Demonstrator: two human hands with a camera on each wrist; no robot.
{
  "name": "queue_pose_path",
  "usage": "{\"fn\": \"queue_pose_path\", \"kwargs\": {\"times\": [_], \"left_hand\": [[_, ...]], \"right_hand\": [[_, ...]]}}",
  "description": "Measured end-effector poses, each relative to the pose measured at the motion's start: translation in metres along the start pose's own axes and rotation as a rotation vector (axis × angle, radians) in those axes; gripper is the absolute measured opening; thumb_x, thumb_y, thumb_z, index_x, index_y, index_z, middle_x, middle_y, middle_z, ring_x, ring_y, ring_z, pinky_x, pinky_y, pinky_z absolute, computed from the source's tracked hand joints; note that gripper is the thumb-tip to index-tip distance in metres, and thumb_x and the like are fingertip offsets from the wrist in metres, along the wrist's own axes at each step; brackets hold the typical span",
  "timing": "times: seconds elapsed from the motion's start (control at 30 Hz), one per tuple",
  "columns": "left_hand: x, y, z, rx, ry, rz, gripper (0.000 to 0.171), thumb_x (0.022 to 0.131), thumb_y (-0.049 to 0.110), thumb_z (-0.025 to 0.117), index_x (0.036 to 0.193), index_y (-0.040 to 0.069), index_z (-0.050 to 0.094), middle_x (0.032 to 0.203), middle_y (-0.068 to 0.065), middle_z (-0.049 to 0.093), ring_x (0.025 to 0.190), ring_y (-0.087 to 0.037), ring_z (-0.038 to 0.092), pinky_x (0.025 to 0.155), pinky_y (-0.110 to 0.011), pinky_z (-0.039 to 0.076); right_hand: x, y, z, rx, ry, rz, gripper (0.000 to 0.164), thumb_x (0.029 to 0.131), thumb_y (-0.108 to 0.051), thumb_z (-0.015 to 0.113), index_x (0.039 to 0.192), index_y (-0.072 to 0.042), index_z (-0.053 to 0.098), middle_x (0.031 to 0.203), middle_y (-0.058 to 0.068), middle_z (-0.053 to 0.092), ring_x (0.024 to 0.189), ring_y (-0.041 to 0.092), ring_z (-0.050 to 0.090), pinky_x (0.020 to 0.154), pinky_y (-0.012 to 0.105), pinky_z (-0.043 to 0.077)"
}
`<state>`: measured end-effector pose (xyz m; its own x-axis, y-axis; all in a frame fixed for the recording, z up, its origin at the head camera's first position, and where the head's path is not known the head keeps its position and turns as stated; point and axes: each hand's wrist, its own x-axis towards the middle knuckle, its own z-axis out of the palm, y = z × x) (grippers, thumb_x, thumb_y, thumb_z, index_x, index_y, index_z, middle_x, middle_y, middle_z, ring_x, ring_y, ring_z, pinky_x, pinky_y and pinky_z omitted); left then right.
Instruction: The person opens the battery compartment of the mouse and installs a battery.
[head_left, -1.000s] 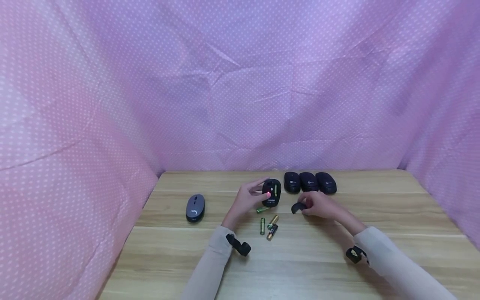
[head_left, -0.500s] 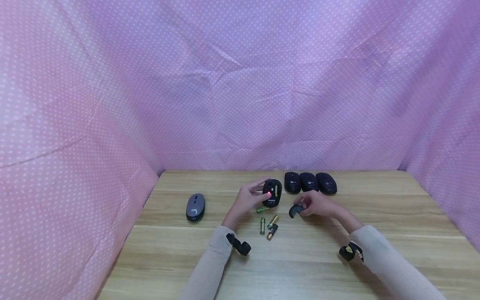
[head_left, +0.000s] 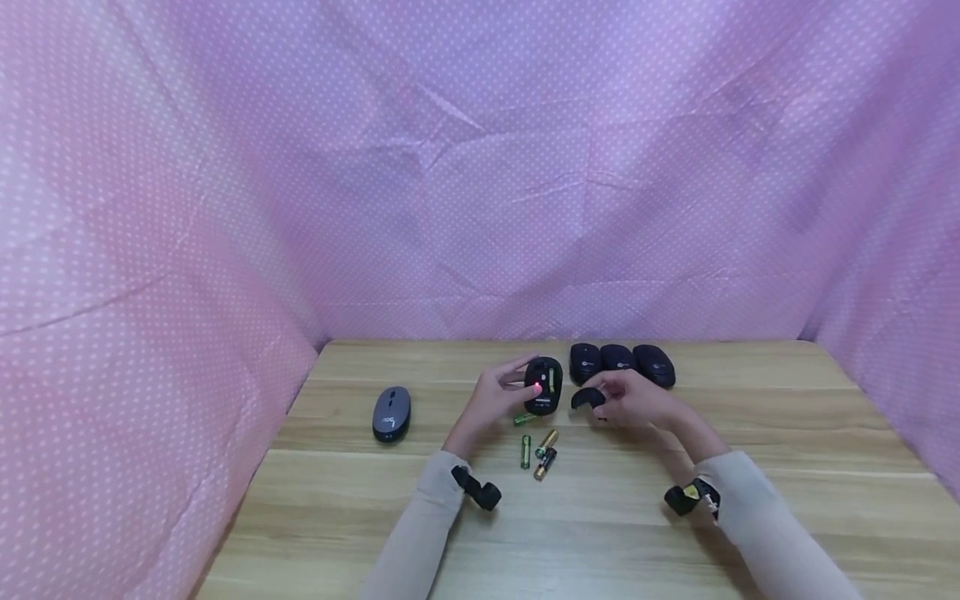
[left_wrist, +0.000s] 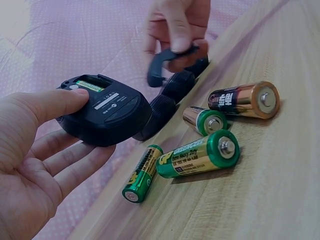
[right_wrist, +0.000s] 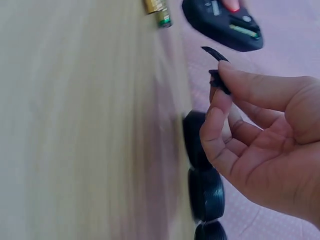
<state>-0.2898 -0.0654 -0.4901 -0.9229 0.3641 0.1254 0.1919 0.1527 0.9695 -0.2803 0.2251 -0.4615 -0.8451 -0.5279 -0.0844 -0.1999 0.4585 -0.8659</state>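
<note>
My left hand [head_left: 495, 397] grips a black computer mouse [left_wrist: 107, 112] with its underside turned up, thumb across the bottom and fingers beneath. A green battery [left_wrist: 91, 86] lies in the mouse's uncovered battery slot, and a red light glows by the thumb. Between thumb and fingers my right hand [head_left: 637, 398] pinches a thin, curved black battery cover [head_left: 588, 397], held just right of the mouse. Below the mouse, several loose batteries lie on the table, among them a green one [left_wrist: 142, 173], a larger green and gold one [left_wrist: 199, 155] and a black and copper one [left_wrist: 245, 100].
Three black mice stand in a row at the back, the left one [head_left: 584, 364] nearest the held mouse, the right one [head_left: 654, 365] behind my right hand. A grey mouse [head_left: 391, 414] sits at the left of the wooden table [head_left: 322, 517]. Pink dotted cloth [head_left: 480, 208] hangs around the table.
My right hand has moved left and slightly up with the battery cover, turning it on the way and bringing it closer to the mouse. The left hand and the mouse have stayed in place.
</note>
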Motion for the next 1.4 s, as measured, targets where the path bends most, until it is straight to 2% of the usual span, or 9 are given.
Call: {"fn": "queue_pose_path", "kwargs": {"times": [0.13, 0.27, 0.37, 0.47, 0.63, 0.77, 0.97, 1.23, 1.4], "left_hand": [[0.000, 0.000, 0.000, -0.003, 0.002, -0.003, 0.058, 0.092, 0.018, 0.077, 0.146, 0.020, 0.057, 0.138, -0.012, 0.066, 0.116, -0.028, 0.070, 0.096, -0.039, 0.059], [0.000, 0.000, 0.001, -0.011, -0.006, -0.012, 0.059, 0.092, 0.019, 0.077, 0.147, 0.019, 0.056, 0.138, -0.013, 0.065, 0.114, -0.029, 0.071, 0.095, -0.039, 0.059], [0.001, 0.000, 0.001, -0.022, -0.011, -0.017, 0.059, 0.092, 0.019, 0.077, 0.148, 0.018, 0.055, 0.138, -0.014, 0.065, 0.114, -0.030, 0.071, 0.095, -0.040, 0.059], [0.001, 0.001, 0.001, -0.032, -0.013, -0.025, 0.060, 0.092, 0.019, 0.077, 0.148, 0.018, 0.055, 0.137, -0.014, 0.066, 0.114, -0.029, 0.071, 0.094, -0.039, 0.059], [0.001, 0.001, 0.002, -0.067, -0.025, -0.050, 0.059, 0.091, 0.018, 0.078, 0.146, 0.022, 0.057, 0.132, -0.016, 0.068, 0.112, -0.027, 0.072, 0.093, -0.037, 0.060], [0.002, 0.001, 0.001, -0.077, -0.025, -0.064, 0.057, 0.090, 0.019, 0.079, 0.143, 0.029, 0.060, 0.130, -0.014, 0.070, 0.109, -0.024, 0.073, 0.092, -0.035, 0.060], [0.002, 0.004, 0.001, -0.074, -0.036, -0.048, 0.056, 0.091, 0.017, 0.078, 0.143, 0.028, 0.060, 0.128, -0.016, 0.071, 0.107, -0.025, 0.074, 0.090, -0.035, 0.061], [0.004, 0.007, -0.002, -0.092, -0.049, -0.032, 0.055, 0.091, 0.017, 0.078, 0.143, 0.024, 0.061, 0.127, -0.017, 0.071, 0.109, -0.025, 0.073, 0.091, -0.034, 0.060], [0.006, 0.007, -0.005, -0.091, -0.061, -0.012, 0.054, 0.092, 0.016, 0.077, 0.143, 0.023, 0.061, 0.126, -0.017, 0.072, 0.107, -0.025, 0.074, 0.089, -0.034, 0.061]], "right_hand": [[0.005, -0.009, 0.000, 0.049, 0.066, -0.032, 0.051, 0.089, -0.004, 0.074, 0.137, -0.005, 0.059, 0.086, 0.008, 0.059, 0.077, 0.017, 0.056, 0.068, 0.029, 0.052], [0.011, -0.018, 0.003, 0.161, 0.143, -0.038, 0.049, 0.093, -0.006, 0.072, 0.139, -0.004, 0.057, 0.102, 0.018, 0.065, 0.088, 0.017, 0.064, 0.079, 0.037, 0.059], [0.015, -0.023, 0.007, 0.268, 0.200, -0.050, 0.050, 0.093, -0.003, 0.071, 0.140, -0.001, 0.054, 0.111, 0.024, 0.063, 0.090, 0.013, 0.066, 0.083, 0.039, 0.061], [0.020, -0.030, 0.014, 0.328, 0.255, -0.074, 0.050, 0.093, 0.000, 0.071, 0.139, 0.001, 0.053, 0.108, 0.019, 0.063, 0.086, 0.010, 0.066, 0.082, 0.038, 0.062], [0.026, -0.040, 0.023, 0.356, 0.334, -0.093, 0.048, 0.092, -0.001, 0.073, 0.137, 0.000, 0.055, 0.099, 0.004, 0.065, 0.080, 0.009, 0.066, 0.075, 0.035, 0.061], [0.032, -0.042, 0.030, 0.365, 0.407, -0.125, 0.046, 0.090, -0.001, 0.075, 0.133, 0.002, 0.058, 0.096, 0.002, 0.067, 0.076, 0.007, 0.064, 0.070, 0.030, 0.060], [0.039, -0.040, 0.038, 0.314, 0.500, -0.165, 0.043, 0.089, -0.001, 0.077, 0.128, 0.001, 0.060, 0.092, 0.002, 0.066, 0.070, 0.005, 0.060, 0.061, 0.024, 0.054], [0.045, -0.038, 0.044, 0.232, 0.562, -0.220, 0.041, 0.088, -0.004, 0.079, 0.125, -0.001, 0.063, 0.105, 0.020, 0.068, 0.090, 0.012, 0.063, 0.073, 0.017, 0.051], [0.047, -0.037, 0.045, 0.195, 0.561, -0.215, 0.040, 0.089, -0.008, 0.078, 0.127, -0.003, 0.064, 0.112, 0.019, 0.067, 0.095, 0.007, 0.061, 0.078, 0.016, 0.052]]}}
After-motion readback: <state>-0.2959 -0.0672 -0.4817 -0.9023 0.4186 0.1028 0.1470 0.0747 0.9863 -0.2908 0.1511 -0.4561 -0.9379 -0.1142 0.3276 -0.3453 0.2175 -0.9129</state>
